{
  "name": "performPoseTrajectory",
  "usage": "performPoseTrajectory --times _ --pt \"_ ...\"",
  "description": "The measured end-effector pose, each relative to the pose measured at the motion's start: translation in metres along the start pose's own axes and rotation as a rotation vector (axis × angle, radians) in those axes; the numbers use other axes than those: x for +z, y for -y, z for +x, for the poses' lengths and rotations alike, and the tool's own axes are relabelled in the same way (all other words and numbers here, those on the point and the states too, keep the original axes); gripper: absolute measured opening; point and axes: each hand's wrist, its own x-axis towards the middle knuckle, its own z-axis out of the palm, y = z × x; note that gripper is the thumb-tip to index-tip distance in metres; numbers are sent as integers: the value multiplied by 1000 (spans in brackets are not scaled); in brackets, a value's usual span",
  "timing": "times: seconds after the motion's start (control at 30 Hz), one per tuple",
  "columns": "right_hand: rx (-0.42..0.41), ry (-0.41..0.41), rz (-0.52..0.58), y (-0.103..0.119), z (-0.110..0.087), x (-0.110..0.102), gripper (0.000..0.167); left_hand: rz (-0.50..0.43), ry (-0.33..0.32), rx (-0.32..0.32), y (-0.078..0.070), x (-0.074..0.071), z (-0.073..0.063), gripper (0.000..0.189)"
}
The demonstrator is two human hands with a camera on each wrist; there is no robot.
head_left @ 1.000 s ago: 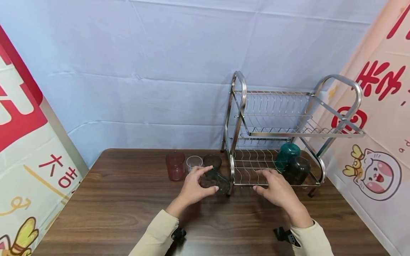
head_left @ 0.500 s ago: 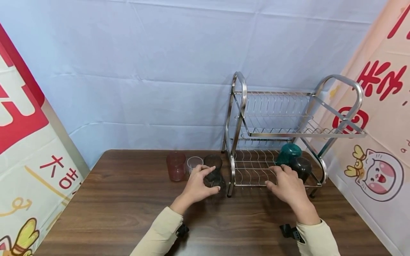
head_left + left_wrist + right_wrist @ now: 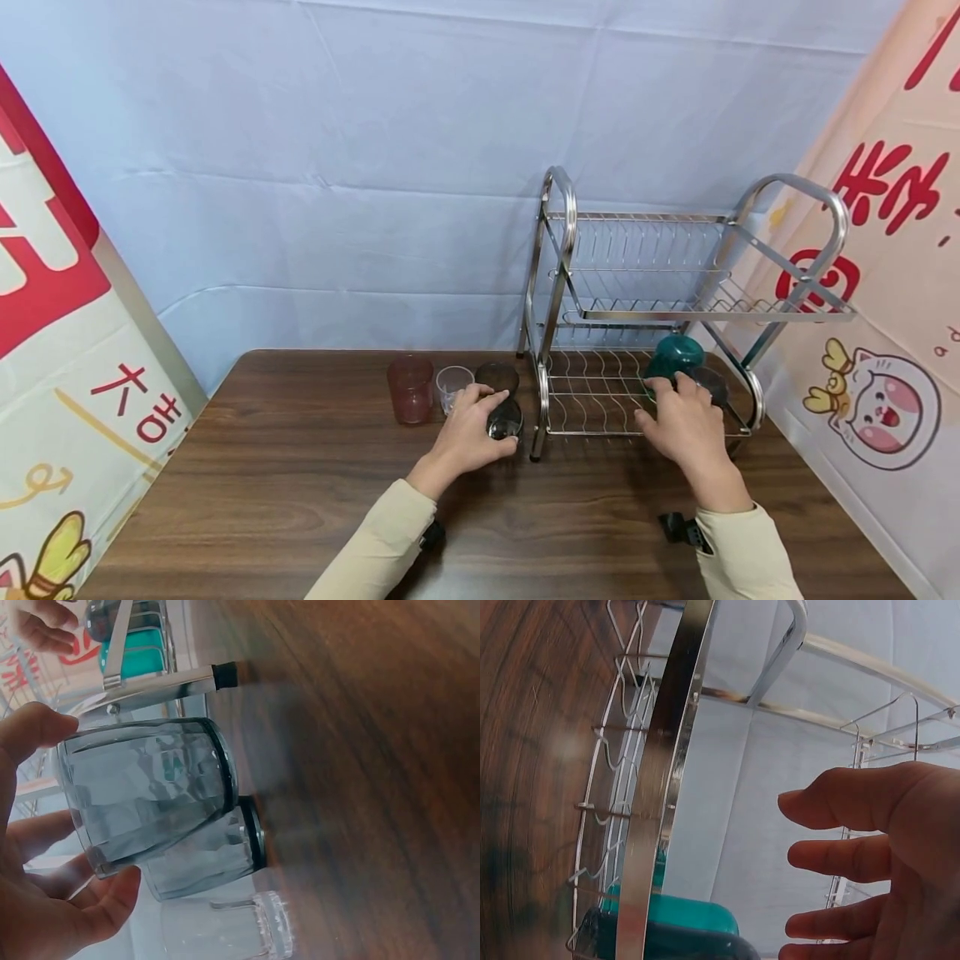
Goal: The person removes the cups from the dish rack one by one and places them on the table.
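In the head view, my left hand (image 3: 467, 432) holds a smoky grey glass cup (image 3: 506, 421) over the table just left of the rack. Up close in the left wrist view, thumb and fingers grip that grey cup (image 3: 150, 795) around its rim, base toward the table; whether it touches the wood I cannot tell. My right hand (image 3: 688, 429) hovers at the front of the dish rack (image 3: 592, 432), its fingers spread and holding nothing. Behind it, a dark cup (image 3: 711, 386) stands upside down on the lower shelf beside a teal cup (image 3: 672, 358).
Left of the rack stand a red cup (image 3: 411, 390), a small clear cup (image 3: 454, 382) and another dark grey cup (image 3: 497, 375). The rack's upper shelf (image 3: 645, 316) overhangs the lower one. A pale cloth (image 3: 337, 208) hangs behind the wooden table (image 3: 300, 483).
The grey cup in my left hand has turned from lying tilted toward the rack to nearly upright, moving slightly left. My right hand has shifted right, in front of the dark cup.
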Motion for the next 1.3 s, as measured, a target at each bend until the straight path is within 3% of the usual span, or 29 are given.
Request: performPoseTrajectory --times 0.43,0.83,1.3 --pt "20 -48 -2 -20 5 -1 45 78 60 -3 0 0 4 63" --pt "75 -6 6 -32 14 0 47 104 49 -13 1 6 8 62" --pt "120 -36 33 -50 18 3 52 105 43 -23 0 10 9 60"
